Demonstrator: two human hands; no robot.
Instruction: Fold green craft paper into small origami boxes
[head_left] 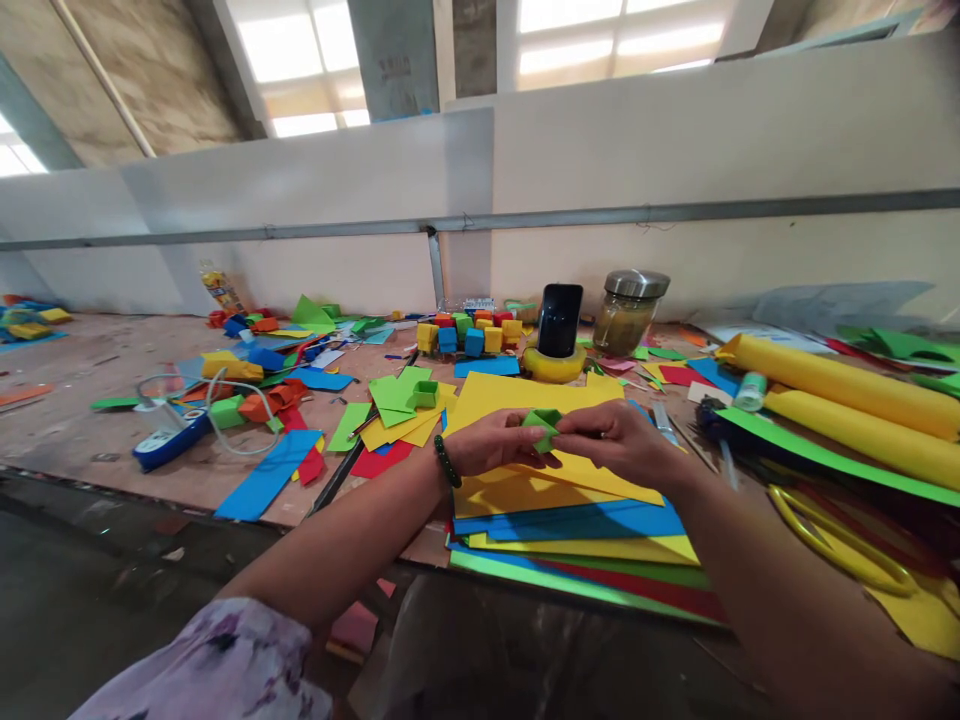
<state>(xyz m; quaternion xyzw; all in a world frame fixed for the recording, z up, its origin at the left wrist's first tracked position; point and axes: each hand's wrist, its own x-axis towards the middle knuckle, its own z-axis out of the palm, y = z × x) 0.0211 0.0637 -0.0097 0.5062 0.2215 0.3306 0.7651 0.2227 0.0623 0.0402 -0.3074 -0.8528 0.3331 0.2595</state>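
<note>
A small green folded paper box (pixel 541 428) is held between both hands, above a stack of coloured paper. My left hand (pixel 499 443) pinches its left side with thumb and fingers. On the other side, my right hand (pixel 611 437) grips the box's right edge with closed fingertips. Yellow sheets (pixel 510 395) top the stack, with blue, green and red sheets showing along its front edge. Left of my hands, another green paper box (pixel 426 393) sits on loose green and yellow pieces. Fingers hide part of the held box.
Finished-looking paper cubes (pixel 474 342) stand in rows at the back. A phone (pixel 560 320) leans upright in a yellow tape roll (pixel 553 364), beside a lidded jar (pixel 630 310). Yellow-handled scissors (pixel 840 545) and yellow paper rolls (pixel 847 385) lie right; a power strip (pixel 172 440) lies left.
</note>
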